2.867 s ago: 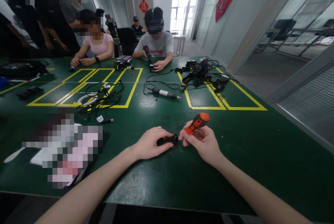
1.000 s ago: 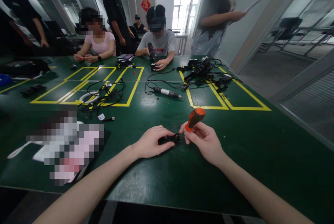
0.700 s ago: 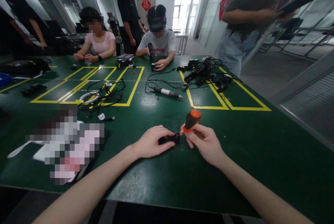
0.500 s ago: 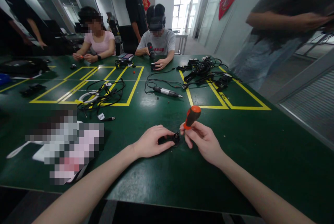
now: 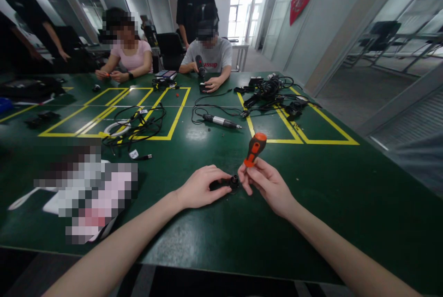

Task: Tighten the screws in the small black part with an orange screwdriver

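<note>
My left hand [image 5: 204,187] rests on the green table, thumb and fingers closed round a small black part [image 5: 234,181] with a raised round top. Just to the right of that part, my right hand [image 5: 266,184] grips a screwdriver [image 5: 255,149] by the lower end of its orange and black handle. The handle points up and leans a little to the right. The screwdriver's shaft is hidden by my fingers, so I cannot tell whether its tip touches the black part.
Beyond my hands lies a black and silver pen-shaped electric tool [image 5: 221,121] with a cord. Coiled cables [image 5: 138,124] lie left, a black cable heap [image 5: 270,91] right. Blurred-out flat items [image 5: 100,204] are near my left forearm. A co-worker opposite holds a power screwdriver [image 5: 200,66].
My right hand has risen slightly with the screwdriver, whose handle has turned to show an orange stripe. My left hand stays put. A person standing at right has left; another behind has shifted right.
</note>
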A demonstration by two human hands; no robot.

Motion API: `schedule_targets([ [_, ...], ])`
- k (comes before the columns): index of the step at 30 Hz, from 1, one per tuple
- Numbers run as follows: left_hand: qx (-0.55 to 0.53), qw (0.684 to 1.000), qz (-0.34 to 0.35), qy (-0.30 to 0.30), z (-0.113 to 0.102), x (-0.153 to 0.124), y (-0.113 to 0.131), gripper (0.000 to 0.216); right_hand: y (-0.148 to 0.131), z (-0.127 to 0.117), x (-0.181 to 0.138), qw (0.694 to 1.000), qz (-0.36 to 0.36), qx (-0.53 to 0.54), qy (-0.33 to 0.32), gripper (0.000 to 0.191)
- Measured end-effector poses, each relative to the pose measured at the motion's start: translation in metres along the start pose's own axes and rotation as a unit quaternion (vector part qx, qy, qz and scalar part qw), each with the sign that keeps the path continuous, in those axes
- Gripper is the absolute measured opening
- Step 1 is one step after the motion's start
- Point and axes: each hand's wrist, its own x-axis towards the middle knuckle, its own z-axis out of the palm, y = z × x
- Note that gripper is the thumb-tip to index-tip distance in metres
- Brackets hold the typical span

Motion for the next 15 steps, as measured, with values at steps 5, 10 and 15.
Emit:
schedule_targets([
  [5, -0.001, 1.0, -0.002, -0.001, -0.0002, -0.0001, 0.0001, 0.021, -0.0029, 0.0013, -0.0012, 0.999, -0.019, -0.038, -0.017, 0.037],
  [10, -0.001, 1.0, -0.003, 0.0, -0.001, -0.0003, 0.0013, 0.023, -0.0029, -0.0007, -0.0012, 0.998, -0.026, -0.062, -0.018, 0.034],
  [15, -0.003, 1.0, 0.003, 0.002, -0.0006, -0.0002, 0.0016, 0.024, -0.0033, -0.0005, -0.001, 0.996, -0.035, -0.083, -0.01, 0.039],
])
